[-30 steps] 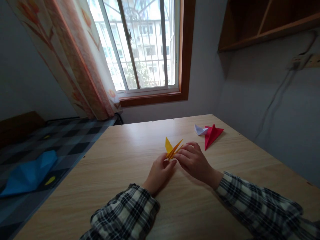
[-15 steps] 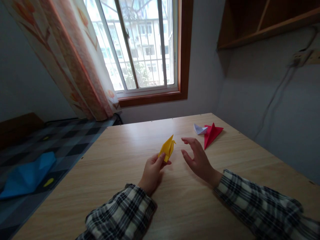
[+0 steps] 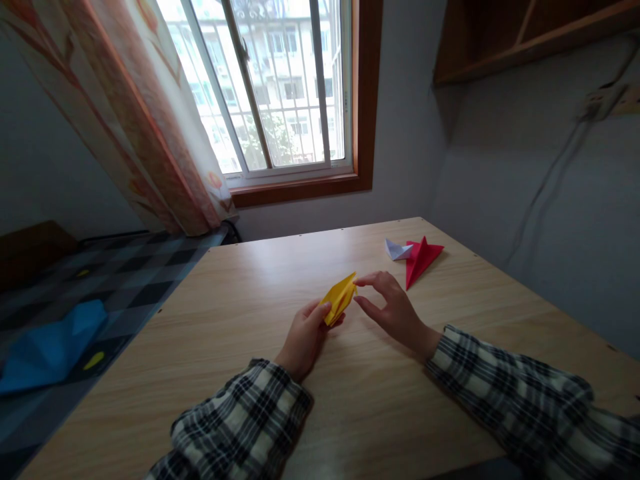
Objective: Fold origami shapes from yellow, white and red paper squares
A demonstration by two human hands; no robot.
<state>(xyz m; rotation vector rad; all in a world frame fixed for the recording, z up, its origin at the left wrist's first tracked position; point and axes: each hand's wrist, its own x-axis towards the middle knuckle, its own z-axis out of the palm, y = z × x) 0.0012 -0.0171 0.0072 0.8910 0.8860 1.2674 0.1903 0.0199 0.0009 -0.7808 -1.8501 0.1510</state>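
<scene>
Closing back in: right hand [image 3: 395,310] was spread open and clear of the paper 0.5 s ago, now its thumb and index tips are at the far tip of the yellow folded paper [image 3: 339,298], fingers part-curled and about to pinch. Contact looks real but a firm grip isn't certain from this view.

Left hand [image 3: 306,337] keeps the paper pinched at its near end, thumb on top, fingers closed on it. Paper is held just above the surface [image 3: 250,313], mid-desk, flattened to a narrow pointed shape; 1.0 s ago it showed 2 splayed flaps with both hands on it.

Read: a regrip between folds rather than a release, so the piece is back under 2-handed control, tip end being worked.

Red folded paper [image 3: 420,259] and small white folded paper [image 3: 397,250] sit touching at the far right of the surface, well apart from the hands, unmoved. Blue sheet [image 3: 47,343] lies on the bed to the left.
</scene>
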